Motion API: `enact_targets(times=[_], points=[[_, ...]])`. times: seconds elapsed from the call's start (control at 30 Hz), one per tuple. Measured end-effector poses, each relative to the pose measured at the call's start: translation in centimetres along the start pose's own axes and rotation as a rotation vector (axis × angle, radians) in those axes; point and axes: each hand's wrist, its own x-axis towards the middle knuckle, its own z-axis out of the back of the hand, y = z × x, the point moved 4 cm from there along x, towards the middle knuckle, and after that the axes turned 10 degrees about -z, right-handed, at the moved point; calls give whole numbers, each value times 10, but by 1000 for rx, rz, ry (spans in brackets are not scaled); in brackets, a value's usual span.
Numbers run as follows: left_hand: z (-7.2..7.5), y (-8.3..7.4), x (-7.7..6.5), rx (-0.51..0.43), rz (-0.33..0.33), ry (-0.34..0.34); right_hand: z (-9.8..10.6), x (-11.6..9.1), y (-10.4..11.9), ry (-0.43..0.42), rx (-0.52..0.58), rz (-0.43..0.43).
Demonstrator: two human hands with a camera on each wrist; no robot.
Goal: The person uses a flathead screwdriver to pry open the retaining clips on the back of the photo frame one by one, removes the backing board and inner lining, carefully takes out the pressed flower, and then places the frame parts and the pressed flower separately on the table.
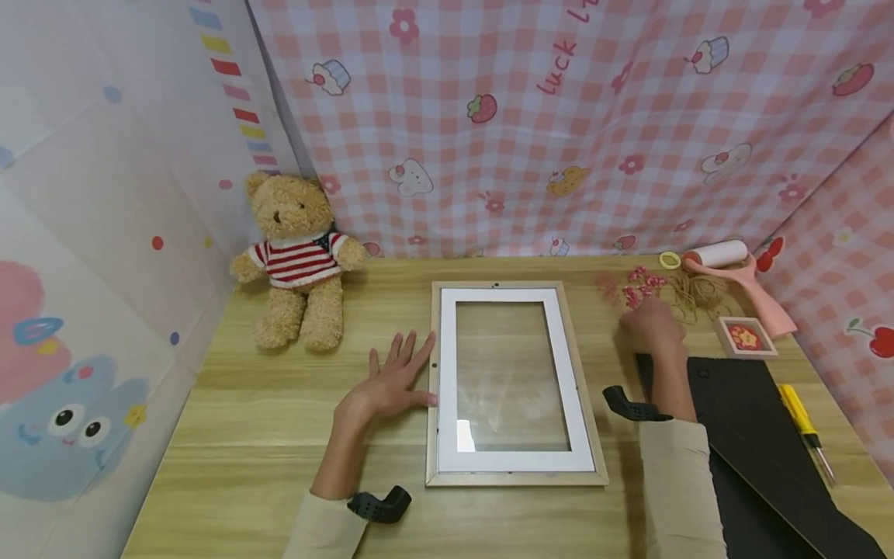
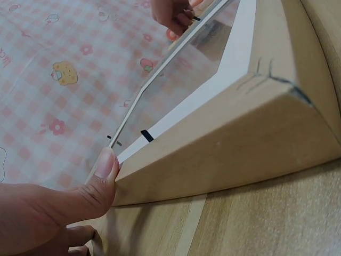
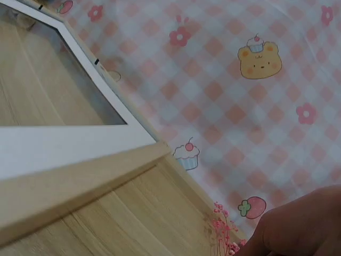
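Note:
A wooden picture frame (image 1: 517,479) with a white mat and clear pane lies on the table. My left hand (image 1: 391,384) rests at its left side, fingers spread, fingertips and thumb touching the edge. The left wrist view shows the thumb (image 2: 105,170) against the wooden rim. To the right of the frame, my right hand (image 1: 655,330) is bent down over the table and pinches a sprig of small pink dried flowers (image 1: 606,286), blurred in the head view. The right wrist view shows these flowers (image 3: 222,232) beside the hand; its fingertips are hidden. More pink flowers (image 1: 641,286) lie just beyond.
Beside the flowers are brown twine (image 1: 698,291), a yellow tape ring (image 1: 669,260), a lint roller (image 1: 754,287) and a small framed piece (image 1: 746,337). Black board (image 1: 747,419) and a yellow screwdriver (image 1: 799,411) lie at right. A teddy bear (image 1: 296,264) sits back left.

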Motion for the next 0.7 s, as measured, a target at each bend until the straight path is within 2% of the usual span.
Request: enact_targets(times=[0.1,0.27,0.37,0.43,0.5,0.57,0.63,0.7], points=[[-1,1,0,2,5,4,2,10,-4,29,-28,-18],[-1,3,1,5,15,3,-6,49,-23,51,-16,34],[-2,2,0,-8,9,-5,-4,47,-24,32,32,104],[-1,1,-1,-17,6,-8,2,24,-16,13,92,158],[-1,0,-2,-27,1,-10,8,-14,-1,-11,154,240],[1,-2,-3,-36,-4,-10,10,-54,14,0,191,314],[2,-3,-4,-46,-18,-13,7,-91,29,61,209,388],[4,-4,-4,-61,-35,-15,-2,-114,40,135,198,424]])
